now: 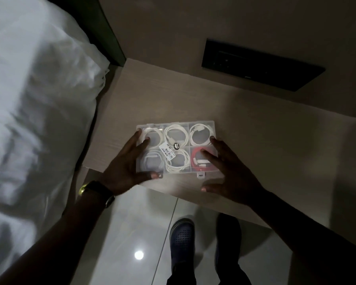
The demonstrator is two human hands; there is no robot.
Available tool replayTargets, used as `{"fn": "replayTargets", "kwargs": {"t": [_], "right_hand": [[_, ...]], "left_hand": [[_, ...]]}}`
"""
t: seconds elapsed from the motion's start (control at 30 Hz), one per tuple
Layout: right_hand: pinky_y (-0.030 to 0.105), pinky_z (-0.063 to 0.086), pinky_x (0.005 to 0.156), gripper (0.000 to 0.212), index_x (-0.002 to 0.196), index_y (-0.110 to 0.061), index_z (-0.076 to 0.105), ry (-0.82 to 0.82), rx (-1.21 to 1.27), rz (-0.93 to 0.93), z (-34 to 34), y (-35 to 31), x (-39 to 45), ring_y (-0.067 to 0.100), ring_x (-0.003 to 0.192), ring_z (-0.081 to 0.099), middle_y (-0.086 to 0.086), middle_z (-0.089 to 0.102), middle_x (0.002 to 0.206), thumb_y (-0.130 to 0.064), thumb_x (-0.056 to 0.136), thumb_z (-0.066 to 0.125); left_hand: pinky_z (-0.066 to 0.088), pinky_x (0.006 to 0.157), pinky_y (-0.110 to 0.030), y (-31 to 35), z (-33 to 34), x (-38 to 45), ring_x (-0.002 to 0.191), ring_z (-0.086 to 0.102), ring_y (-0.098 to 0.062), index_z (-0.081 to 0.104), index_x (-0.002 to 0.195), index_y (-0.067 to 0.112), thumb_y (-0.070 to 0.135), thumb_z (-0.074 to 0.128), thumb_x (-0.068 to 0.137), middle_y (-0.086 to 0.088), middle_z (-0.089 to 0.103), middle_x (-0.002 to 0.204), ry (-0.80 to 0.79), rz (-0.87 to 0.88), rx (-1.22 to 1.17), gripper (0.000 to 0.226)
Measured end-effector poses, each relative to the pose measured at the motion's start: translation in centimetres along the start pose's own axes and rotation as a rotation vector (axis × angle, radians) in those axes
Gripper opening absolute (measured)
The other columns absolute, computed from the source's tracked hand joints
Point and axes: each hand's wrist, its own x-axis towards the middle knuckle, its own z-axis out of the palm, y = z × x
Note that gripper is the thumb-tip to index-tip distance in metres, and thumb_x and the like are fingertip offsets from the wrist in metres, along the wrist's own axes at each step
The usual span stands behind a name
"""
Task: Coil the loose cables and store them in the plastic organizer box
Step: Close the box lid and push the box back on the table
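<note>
**A:** From the head camera, we're looking down at the plastic organizer box (176, 148), which sits on the pale wooden table (255, 130) near its front edge, just beside the bed (35, 99). The clear lid looks to be down over all six compartments.

**B:** Agreed. We count a coiled cable in each: five white coils (176, 135) and one red cable (201, 161) in the near right compartment. We see no loose cable on the table.

**A:** So we judge the coiling and storing finished, and the step in hand is closing up. What are the hands doing?

**B:** Our left hand (127, 161) lies spread over the box's left end, fingers flat on the lid and thumb at the front edge by the left latch, bracing rather than gripping. Our right hand (224, 167) is also spread wide, fingertips (206, 153) resting on the lid over the red cable, thumb down on the table, holding nothing.

**A:** And the latches?

**B:** The right latch (201, 174) shows at the front edge; we cannot tell whether it is snapped. The left one is hidden under the thumb.

**A:** Then the next move, as we judge it, calls for pressing both front latches home while the lid is held flat.
</note>
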Motion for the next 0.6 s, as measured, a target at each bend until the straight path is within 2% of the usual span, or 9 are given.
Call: {"fn": "replayTargets", "kwargs": {"t": [0.03,0.1,0.23,0.4,0.47,0.53,0.6], "right_hand": [[0.035,0.021,0.12,0.102,0.153,-0.028,0.033,0.008,-0.023,0.009,0.6,0.0,-0.1,0.02,0.154,0.003,0.0,0.005,0.168,-0.054,0.067,0.082],[0.037,0.025,0.119,0.101,0.154,-0.029,0.029,0.045,-0.061,0.041,1.4,-0.3,0.0,0.018,0.155,0.001,-0.001,0.002,0.168,-0.054,0.071,0.079],[0.034,0.032,0.111,0.082,0.152,-0.026,0.035,0.16,-0.084,0.043,2.8,-0.3,-0.1,0.021,0.154,0.01,0.002,0.011,0.168,-0.046,0.082,0.073],[0.034,0.035,0.109,0.072,0.149,-0.022,0.042,0.264,-0.105,0.032,4.1,0.0,-0.2,0.021,0.153,0.015,0.002,0.015,0.165,-0.034,0.085,0.073],[0.036,0.035,0.111,0.07,0.147,-0.021,0.044,0.299,-0.123,0.019,4.6,0.2,-0.1,0.022,0.152,0.017,0.002,0.019,0.164,-0.031,0.084,0.073],[0.038,0.036,0.113,0.068,0.145,-0.021,0.047,0.325,-0.12,0.026,5.0,0.3,0.1,0.025,0.151,0.021,0.004,0.024,0.163,-0.027,0.083,0.073],[0.04,0.038,0.113,0.067,0.143,-0.02,0.049,0.34,-0.095,0.045,5.2,0.1,0.2,0.027,0.15,0.024,0.006,0.029,0.162,-0.025,0.081,0.074]], "left_hand": [[0.024,0.117,-0.024,-0.3,0.7,-0.3,0.15,0.011,-0.009,0.032,0.149,0.019,0.051,0.082,0.061,0.003,0.006,0.165,-0.002,0.052,0.078,0.107],[0.024,0.117,-0.027,-0.9,1.8,-0.5,0.151,0.008,-0.015,0.022,0.152,0.018,0.06,0.078,0.061,-0.005,0.002,0.165,0.042,0.123,0.201,0.115],[0.038,0.11,-0.034,-0.8,2.8,-0.4,0.15,0.014,-0.019,0.024,0.151,0.013,0.064,0.07,0.069,-0.012,0.007,0.164,0.126,0.145,0.289,0.107],[0.05,0.099,-0.038,-1.2,3.3,-1.0,0.148,0.023,-0.023,0.024,0.151,0.01,0.065,0.063,0.078,-0.015,0.009,0.164,0.115,0.187,0.409,0.1],[0.057,0.088,-0.042,-1.5,3.6,-1.0,0.146,0.028,-0.026,0.024,0.151,0.01,0.066,0.059,0.081,-0.016,0.012,0.163,0.136,0.197,0.476,0.097],[0.061,0.073,-0.041,-1.6,4.0,-1.0,0.142,0.034,-0.026,0.024,0.151,0.011,0.067,0.056,0.082,-0.015,0.014,0.163,0.147,0.175,0.554,0.095],[0.061,0.068,-0.038,-1.7,4.0,-1.1,0.14,0.037,-0.026,0.023,0.151,0.011,0.068,0.053,0.083,-0.015,0.014,0.162,0.144,0.157,0.585,0.094]]}}
